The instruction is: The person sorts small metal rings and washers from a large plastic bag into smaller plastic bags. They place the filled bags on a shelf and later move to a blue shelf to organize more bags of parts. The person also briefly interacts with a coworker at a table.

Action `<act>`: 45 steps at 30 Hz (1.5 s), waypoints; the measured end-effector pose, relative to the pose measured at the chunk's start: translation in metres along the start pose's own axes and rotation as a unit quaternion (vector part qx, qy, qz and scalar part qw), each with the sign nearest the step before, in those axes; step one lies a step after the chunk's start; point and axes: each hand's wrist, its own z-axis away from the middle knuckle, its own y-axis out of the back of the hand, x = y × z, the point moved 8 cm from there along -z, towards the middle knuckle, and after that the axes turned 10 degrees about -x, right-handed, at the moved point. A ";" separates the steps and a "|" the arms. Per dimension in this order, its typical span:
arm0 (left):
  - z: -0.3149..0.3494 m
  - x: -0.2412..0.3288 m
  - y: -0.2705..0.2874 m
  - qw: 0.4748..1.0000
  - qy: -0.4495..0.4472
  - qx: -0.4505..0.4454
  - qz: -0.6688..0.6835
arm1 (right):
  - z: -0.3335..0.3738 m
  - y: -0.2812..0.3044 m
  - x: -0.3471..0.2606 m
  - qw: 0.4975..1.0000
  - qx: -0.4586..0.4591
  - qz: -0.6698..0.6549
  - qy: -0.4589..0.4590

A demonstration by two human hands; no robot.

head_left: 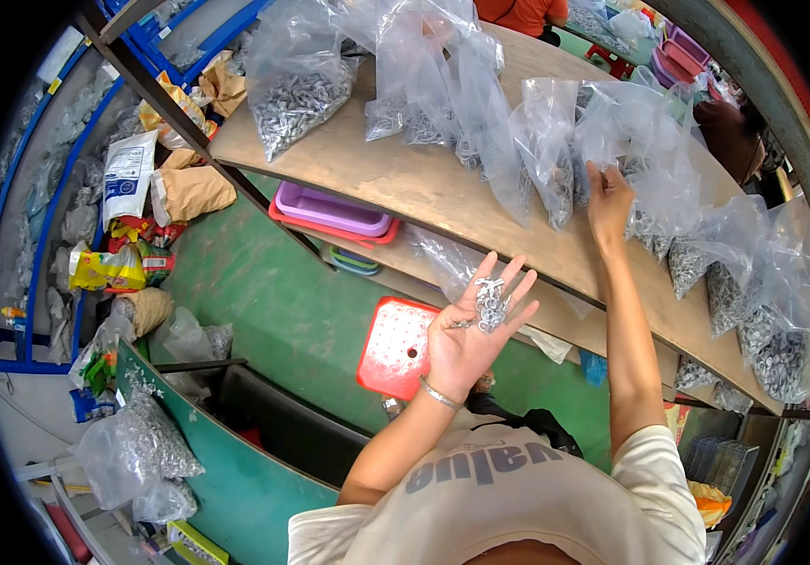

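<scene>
While lying across the fingers of the left hand (454, 350), seen as a small tangled heap of silvery metal pieces (491, 306). Held palm up, spread wide, closed on nothing. Just below, at the wrist, a bracelet (438, 394). Farther out and to the right, at the right hand (612, 200): curled narrow, apparently pinching film of a clear bag (651, 186); hard to make out the exact contact through overlapping plastic. On both sides of that hand, more filled bags (548, 141) in a row on the wooden tabletop (376, 179). Up and left of the left hand, lower than the tabletop, a purple tray (329, 209); just left of the same hand, a red stool (391, 339).

Handling, by judgement. For the pieces: light singly, hard, likely slick, quick to slide off a tilted palm; best cupped from beneath. For the bag: thin, limp, slippery, easily punctured, likely heavy toward the bottom; best held by gathered film above the contents.
</scene>
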 end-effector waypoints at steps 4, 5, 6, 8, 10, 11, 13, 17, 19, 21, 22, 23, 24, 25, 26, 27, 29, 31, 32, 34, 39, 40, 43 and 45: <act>0.002 0.001 0.002 0.998 -0.007 0.057 -0.022 | 0.003 0.003 -0.006 0.998 -0.009 0.054 -0.012; 0.002 0.002 0.002 0.997 -0.008 0.060 -0.036 | 0.004 0.005 -0.012 0.998 -0.007 0.069 -0.008; 0.003 0.002 0.001 0.997 -0.009 0.064 -0.050 | 0.005 0.006 -0.018 0.996 -0.004 0.085 -0.004; 0.004 0.003 0.002 0.995 -0.008 0.072 -0.064 | 0.008 0.006 -0.025 0.995 -0.029 0.094 -0.005; 0.004 0.003 0.003 0.995 -0.003 0.081 -0.066 | 0.012 0.004 -0.035 0.994 -0.047 0.088 0.032; 0.006 0.003 0.009 0.993 -0.004 0.101 -0.063 | 0.015 0.001 -0.042 0.993 -0.053 0.077 0.069; 0.011 0.004 0.022 0.988 -0.005 0.141 -0.056 | 0.023 -0.008 -0.058 0.986 -0.081 0.062 0.133; 0.014 0.001 0.034 0.987 0.002 0.160 -0.033 | 0.032 -0.027 -0.075 0.969 -0.175 0.046 0.165; 0.018 0.000 0.041 0.979 0.005 0.198 -0.048 | 0.033 -0.022 -0.051 0.979 -0.201 -0.036 0.024; 0.022 0.001 0.046 0.977 0.004 0.207 -0.054 | 0.032 -0.010 -0.025 0.982 -0.116 -0.114 -0.099; 0.023 0.001 0.050 0.977 0.006 0.208 -0.053 | 0.034 0.005 -0.008 0.977 -0.016 -0.148 -0.152; 0.023 0.000 0.050 0.976 0.007 0.210 -0.051 | 0.041 0.019 0.008 0.959 0.083 -0.180 -0.203; 0.022 -0.001 0.051 0.976 0.008 0.212 -0.050 | 0.036 0.022 0.014 0.969 0.062 -0.136 -0.198; 0.023 -0.001 0.052 0.975 0.007 0.215 -0.051 | 0.031 0.025 0.020 0.976 0.040 -0.095 -0.193; 0.023 -0.001 0.053 0.975 0.009 0.218 -0.051 | 0.025 0.025 0.023 0.980 0.018 -0.053 -0.189; 0.024 -0.002 0.055 0.974 0.010 0.221 -0.051 | 0.019 0.020 0.024 0.984 -0.008 -0.030 -0.177; 0.024 -0.005 0.058 0.973 0.016 0.226 -0.050 | 0.004 0.017 0.024 0.986 -0.054 0.019 -0.157; 0.022 -0.011 0.060 0.972 0.023 0.230 -0.047 | -0.007 0.010 0.048 0.990 -0.044 0.056 -0.119; 0.022 -0.012 0.061 0.972 0.027 0.225 -0.055 | -0.011 0.006 0.050 0.991 -0.044 0.072 -0.099; 0.021 -0.012 0.062 0.973 0.033 0.214 -0.074 | -0.013 0.017 0.056 0.992 -0.019 0.026 -0.125; 0.023 -0.010 0.065 0.972 0.029 0.222 -0.074 | 0.011 0.035 0.067 0.985 0.025 -0.048 -0.165; 0.024 -0.009 0.067 0.971 0.027 0.224 -0.076 | 0.017 0.036 0.064 0.985 0.028 -0.065 -0.159; 0.024 -0.010 0.070 0.969 0.031 0.231 -0.085 | 0.026 0.037 0.046 0.987 0.005 -0.080 -0.138; 0.023 -0.016 0.075 0.967 0.043 0.236 -0.082 | 0.029 0.042 0.033 0.990 -0.024 -0.061 -0.123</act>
